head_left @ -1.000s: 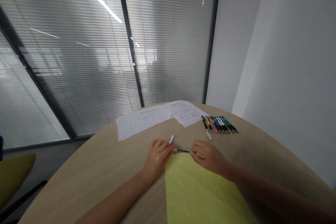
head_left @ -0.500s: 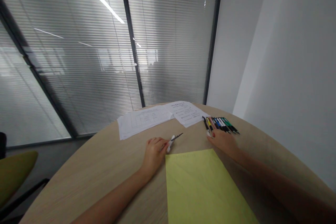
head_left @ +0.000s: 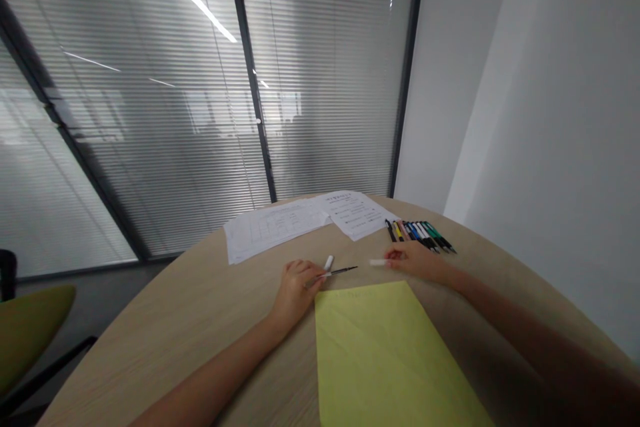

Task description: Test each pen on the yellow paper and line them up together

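**My hands on a pen at the table**

My left hand (head_left: 295, 288) is curled shut around a black-tipped pen (head_left: 336, 271), with a white cap (head_left: 329, 263) just beyond my fingers. My right hand (head_left: 411, 260) is nearly closed and seems to pinch a white piece (head_left: 378, 262), though it's blurred. Beside it lies a row of pens (head_left: 419, 235); a yellow sheet (head_left: 385, 353) sits nearer me.

View: head-worn camera, looking out from right above the near edge of the desk (head_left: 150, 360).
Facing: forward and down, across the desk toward the far glass partition (head_left: 150, 147), wall (head_left: 525, 147) on the right.
Nearness: left hand (head_left: 297, 290) and right hand (head_left: 415, 260) close, in lower middle frame.
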`<action>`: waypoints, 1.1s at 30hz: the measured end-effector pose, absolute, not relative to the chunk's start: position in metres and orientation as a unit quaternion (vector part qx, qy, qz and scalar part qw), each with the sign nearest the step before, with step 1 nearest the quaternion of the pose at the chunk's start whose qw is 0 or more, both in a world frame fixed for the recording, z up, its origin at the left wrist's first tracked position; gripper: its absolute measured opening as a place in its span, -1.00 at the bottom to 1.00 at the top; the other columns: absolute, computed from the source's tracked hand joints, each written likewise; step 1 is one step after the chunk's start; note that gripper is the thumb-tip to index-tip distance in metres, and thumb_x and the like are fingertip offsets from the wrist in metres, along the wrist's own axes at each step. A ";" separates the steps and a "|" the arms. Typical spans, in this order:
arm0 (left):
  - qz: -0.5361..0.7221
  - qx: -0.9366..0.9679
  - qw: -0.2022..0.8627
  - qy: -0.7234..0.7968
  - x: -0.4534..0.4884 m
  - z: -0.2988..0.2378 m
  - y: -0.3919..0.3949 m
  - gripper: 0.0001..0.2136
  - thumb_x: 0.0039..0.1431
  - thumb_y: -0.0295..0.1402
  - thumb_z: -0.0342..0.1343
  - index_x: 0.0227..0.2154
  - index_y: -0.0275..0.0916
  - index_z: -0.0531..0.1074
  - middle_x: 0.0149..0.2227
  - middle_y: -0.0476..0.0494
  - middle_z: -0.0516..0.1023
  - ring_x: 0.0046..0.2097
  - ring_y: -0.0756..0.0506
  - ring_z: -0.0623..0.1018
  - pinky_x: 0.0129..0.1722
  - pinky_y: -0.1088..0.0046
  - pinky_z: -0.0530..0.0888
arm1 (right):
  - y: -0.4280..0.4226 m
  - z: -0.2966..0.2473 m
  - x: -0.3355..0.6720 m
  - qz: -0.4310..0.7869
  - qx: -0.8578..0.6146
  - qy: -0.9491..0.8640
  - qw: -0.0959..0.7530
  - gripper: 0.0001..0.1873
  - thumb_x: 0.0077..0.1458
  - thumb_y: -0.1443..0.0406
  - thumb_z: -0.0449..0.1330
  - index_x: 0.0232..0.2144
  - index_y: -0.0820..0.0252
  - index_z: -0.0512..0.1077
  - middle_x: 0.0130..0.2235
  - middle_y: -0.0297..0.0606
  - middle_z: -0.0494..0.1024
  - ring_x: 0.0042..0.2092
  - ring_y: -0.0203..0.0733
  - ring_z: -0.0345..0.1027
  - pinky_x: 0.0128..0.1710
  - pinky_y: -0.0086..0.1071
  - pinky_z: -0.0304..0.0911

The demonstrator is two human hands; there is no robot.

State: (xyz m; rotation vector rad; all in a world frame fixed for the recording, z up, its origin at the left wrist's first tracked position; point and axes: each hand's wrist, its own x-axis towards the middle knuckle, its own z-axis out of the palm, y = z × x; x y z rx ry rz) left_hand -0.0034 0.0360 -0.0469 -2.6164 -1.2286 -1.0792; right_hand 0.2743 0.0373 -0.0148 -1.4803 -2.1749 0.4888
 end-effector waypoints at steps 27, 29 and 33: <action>-0.346 -0.857 0.037 -0.379 -0.002 -0.048 0.035 -0.90 0.06 -0.41 0.05 -0.43 -0.19 0.47 -0.43 -0.07 0.51 -0.34 -0.09 0.44 -0.29 0.32 0.29 | 0.031 -0.014 0.265 0.174 -0.527 -0.788 0.268 -0.79 -0.09 0.27 0.08 -0.41 0.26 0.44 -0.41 -0.24 0.51 -0.37 -0.26 0.32 -0.38 -0.40 0.19; -0.343 -0.861 0.044 -0.373 -0.002 -0.047 0.034 -0.90 0.07 -0.39 0.05 -0.42 -0.18 0.47 -0.44 -0.07 0.51 -0.34 -0.09 0.43 -0.30 0.32 0.28 | 0.032 -0.017 0.264 0.177 -0.525 -0.789 0.266 -0.79 -0.09 0.27 0.08 -0.41 0.26 0.45 -0.41 -0.24 0.51 -0.38 -0.25 0.32 -0.39 -0.40 0.18; -0.337 -0.872 0.052 -0.351 -0.001 -0.046 0.031 -0.89 0.08 -0.40 0.03 -0.41 -0.20 0.46 -0.45 -0.07 0.50 -0.35 -0.08 0.43 -0.29 0.32 0.27 | 0.031 -0.022 0.260 0.182 -0.508 -0.799 0.265 -0.79 -0.08 0.26 0.09 -0.41 0.25 0.45 -0.40 -0.24 0.50 -0.36 -0.25 0.32 -0.39 -0.42 0.17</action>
